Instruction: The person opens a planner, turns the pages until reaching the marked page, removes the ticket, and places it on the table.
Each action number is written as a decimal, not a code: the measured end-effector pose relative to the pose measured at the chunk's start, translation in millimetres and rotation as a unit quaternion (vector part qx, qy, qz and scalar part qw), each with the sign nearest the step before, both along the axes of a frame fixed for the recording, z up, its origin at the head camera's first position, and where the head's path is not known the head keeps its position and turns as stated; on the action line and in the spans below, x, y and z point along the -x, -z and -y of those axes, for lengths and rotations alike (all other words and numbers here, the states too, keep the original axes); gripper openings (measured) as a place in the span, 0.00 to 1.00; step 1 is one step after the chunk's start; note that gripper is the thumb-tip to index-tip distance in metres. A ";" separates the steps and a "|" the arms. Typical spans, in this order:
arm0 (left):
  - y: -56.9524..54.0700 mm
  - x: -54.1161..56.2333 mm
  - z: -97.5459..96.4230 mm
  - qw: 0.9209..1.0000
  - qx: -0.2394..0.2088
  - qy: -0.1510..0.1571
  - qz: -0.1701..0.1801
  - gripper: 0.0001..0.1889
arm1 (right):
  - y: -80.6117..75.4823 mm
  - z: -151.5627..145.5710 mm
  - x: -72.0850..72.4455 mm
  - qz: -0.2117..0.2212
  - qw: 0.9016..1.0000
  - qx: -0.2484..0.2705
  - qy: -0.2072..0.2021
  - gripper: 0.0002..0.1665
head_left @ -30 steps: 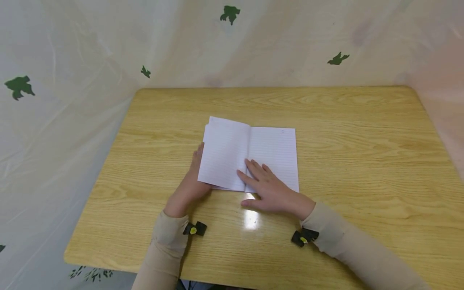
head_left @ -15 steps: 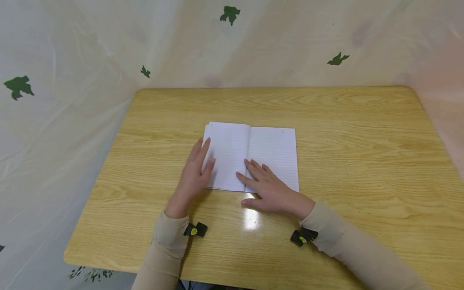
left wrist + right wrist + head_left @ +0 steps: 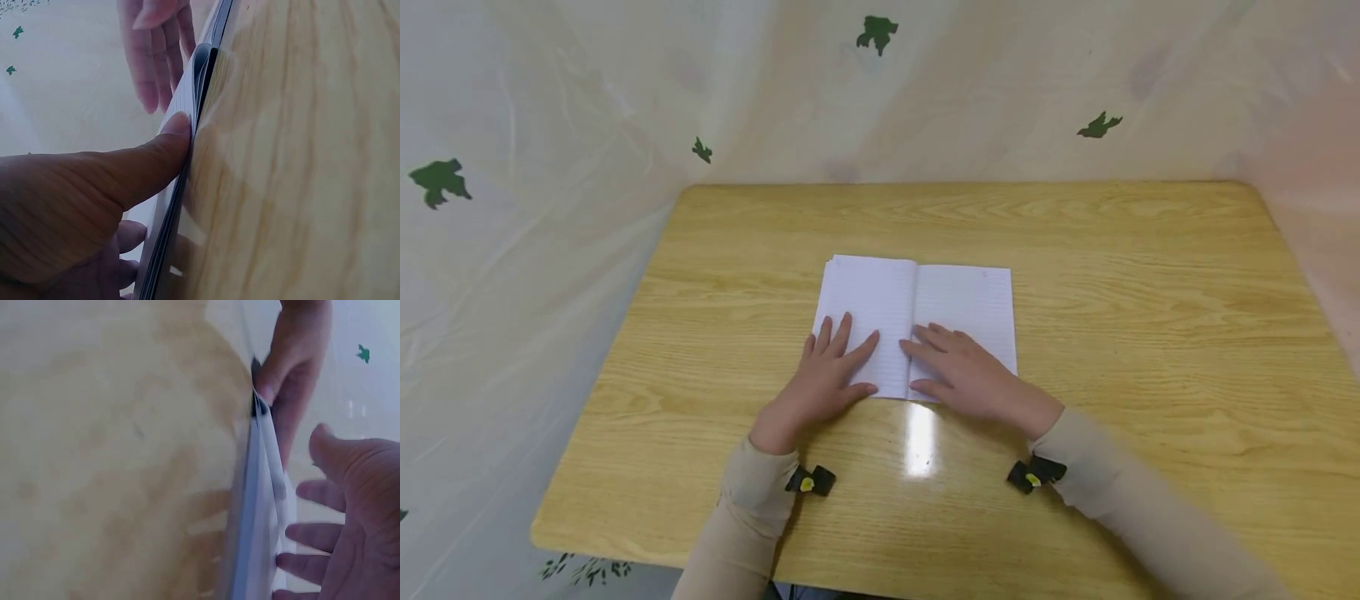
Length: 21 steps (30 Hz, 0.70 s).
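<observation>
An open notebook [image 3: 880, 292] with white lined pages lies on the wooden table. My left hand [image 3: 823, 375] rests on the lower part of its left page, fingers spread. In the left wrist view the left thumb [image 3: 159, 156] presses on the page near the bottom edge. My right hand [image 3: 966, 371] is over the lower right page beside the fold, its fingers extended. In the right wrist view, the right hand [image 3: 356, 506] has its thumb raised off the paper, and the fingertips are at or just above the page.
The wooden table [image 3: 1150, 333] extends around the notebook on all sides. A pale curtain [image 3: 985, 83] with green bird shapes hangs behind the table and at its left. A black wrist strap piece [image 3: 811, 481] sits at the left cuff, with another at the right.
The turned page has come down flat on the left side. My left hand has moved from the notebook's left edge onto that page. My right hand has shifted slightly and lifted its thumb.
</observation>
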<state>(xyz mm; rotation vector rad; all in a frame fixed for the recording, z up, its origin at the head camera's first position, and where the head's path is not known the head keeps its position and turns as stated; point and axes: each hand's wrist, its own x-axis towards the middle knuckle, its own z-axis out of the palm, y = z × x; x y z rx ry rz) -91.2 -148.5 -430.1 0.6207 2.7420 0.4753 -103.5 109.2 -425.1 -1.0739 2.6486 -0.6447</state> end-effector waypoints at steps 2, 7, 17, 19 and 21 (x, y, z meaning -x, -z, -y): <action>1.0 0.0 0.1 1.000 0.000 -0.002 0.004 0.37 | -1.2 -6.3 8.5 0.004 1.000 -0.008 0.024 0.38; 2.3 0.0 -0.6 1.000 -0.003 0.000 0.008 0.37 | 0.8 -26.9 35.1 0.030 0.995 -0.055 0.077 0.45; 1.7 -0.9 -3.4 1.000 -0.009 0.011 0.002 0.37 | 0.7 -64.6 75.0 0.072 0.971 -0.110 0.199 0.58; 2.0 -0.6 -3.8 1.000 -0.010 0.011 0.002 0.37 | 0.1 -67.8 77.4 0.076 0.968 -0.118 0.210 0.60; 2.3 0.0 -4.1 1.000 -0.009 0.011 0.001 0.37 | -0.3 -69.6 78.6 0.077 0.966 -0.122 0.213 0.61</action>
